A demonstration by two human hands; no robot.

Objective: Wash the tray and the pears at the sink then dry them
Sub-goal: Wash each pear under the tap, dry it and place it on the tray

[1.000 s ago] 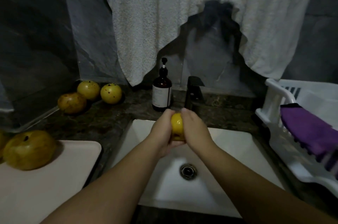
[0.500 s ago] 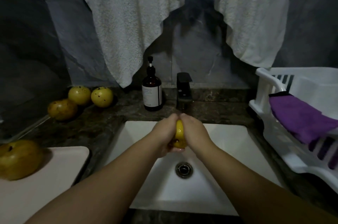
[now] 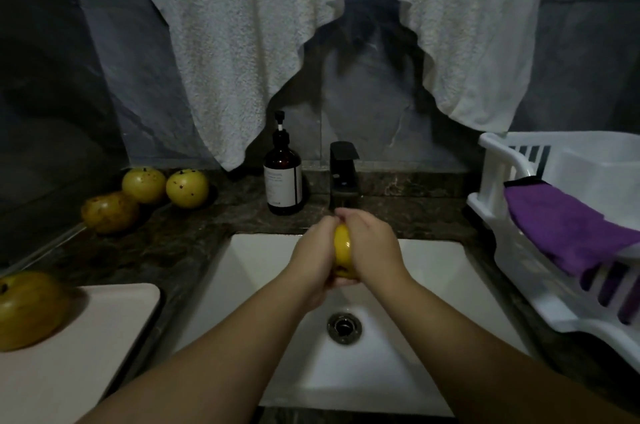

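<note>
A yellow pear (image 3: 343, 250) is clasped between both my hands over the white sink (image 3: 433, 285), just below the black tap (image 3: 344, 174). My left hand (image 3: 317, 259) cups its left side and my right hand (image 3: 374, 247) wraps its right side; only a narrow strip of the fruit shows. At the lower left lies the pale tray (image 3: 86, 354) with one large pear (image 3: 29, 309) on it. Three more pears (image 3: 143, 184) (image 3: 187, 188) (image 3: 109, 212) sit on the dark counter at the back left.
A brown soap pump bottle (image 3: 283, 181) stands left of the tap. A white dish rack (image 3: 519, 250) with a purple cloth (image 3: 568, 233) fills the right side. A white towel (image 3: 311, 25) hangs on the wall above. The drain (image 3: 344, 327) lies under my wrists.
My hands have stayed round the pear and shifted a little toward the tap; the visible strip of pear has changed as they rub it. My head has tilted slightly up.
</note>
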